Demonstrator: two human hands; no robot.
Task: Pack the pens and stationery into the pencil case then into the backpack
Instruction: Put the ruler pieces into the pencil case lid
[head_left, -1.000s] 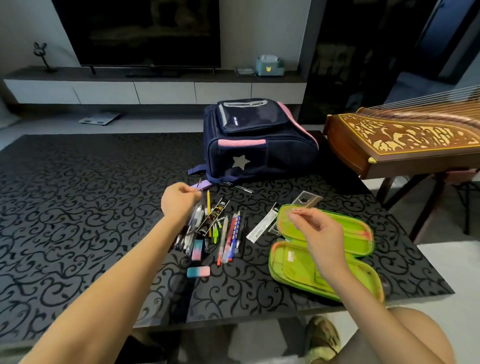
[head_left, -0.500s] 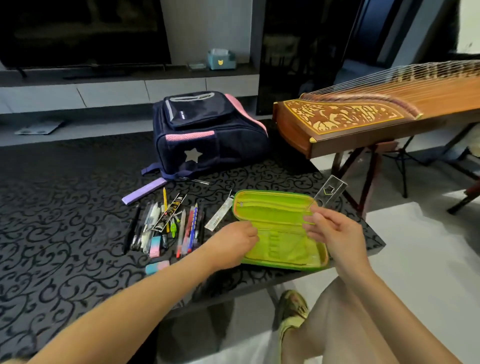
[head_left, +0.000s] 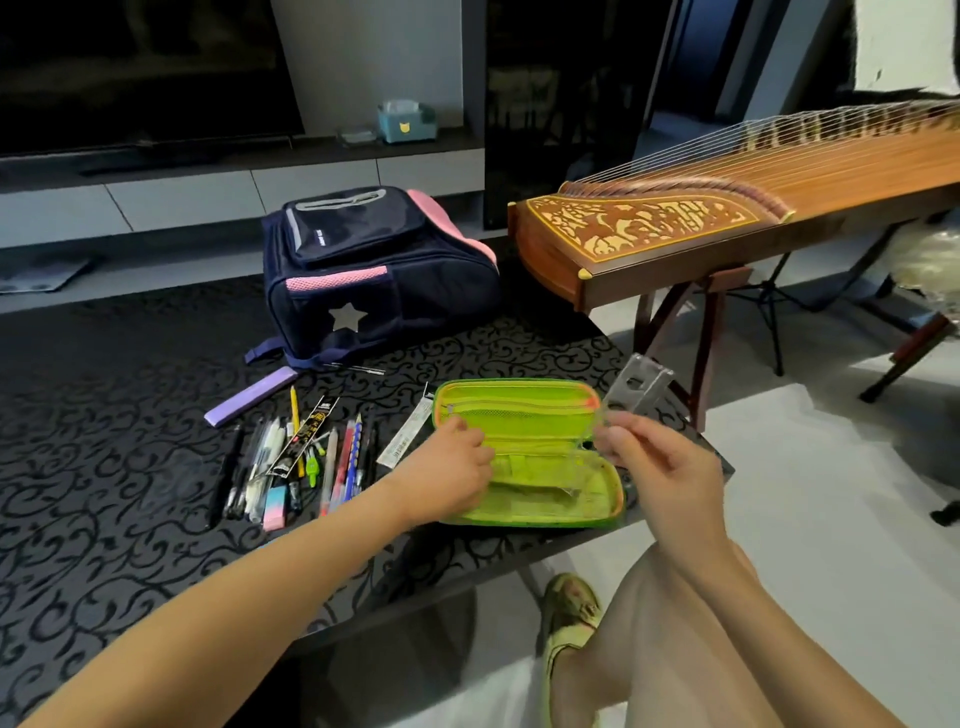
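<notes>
A bare knee and a foot in a yellow-green slipper (head_left: 569, 613) stick out below the near edge of the black scroll-patterned table (head_left: 104, 467), over pale floor that runs open to the right

The open green pencil case (head_left: 524, 415) lies at the table's near right corner, its front rim almost flush with the near edge. The left hand (head_left: 452, 470) lies on the case's left end, fingers bent down onto the lining; whether they pinch anything I cannot tell. The right hand (head_left: 657, 462) hangs over the case's right end, thumb and fingers pinched on a clear plastic ruler (head_left: 638, 385). The ruler is tilted, its top rising past the case's far right corner and its lower part down inside the case

Just left of the case lies a white packet (head_left: 404, 441), then a row of pens and pencils (head_left: 322, 457) side by side, with a pink-and-blue eraser (head_left: 275, 503) at the row's near end and a purple strip (head_left: 248, 397) beyond it. A wide stretch of tabletop spreads left of them

Further back a navy-and-pink backpack (head_left: 374, 270) stands on the table, well apart from the case. To its right a guzheng (head_left: 675, 223) on a stand reaches close to the table's far right corner. A low TV console (head_left: 208, 197) with a blue tissue box (head_left: 405, 122) lines the back wall
</notes>
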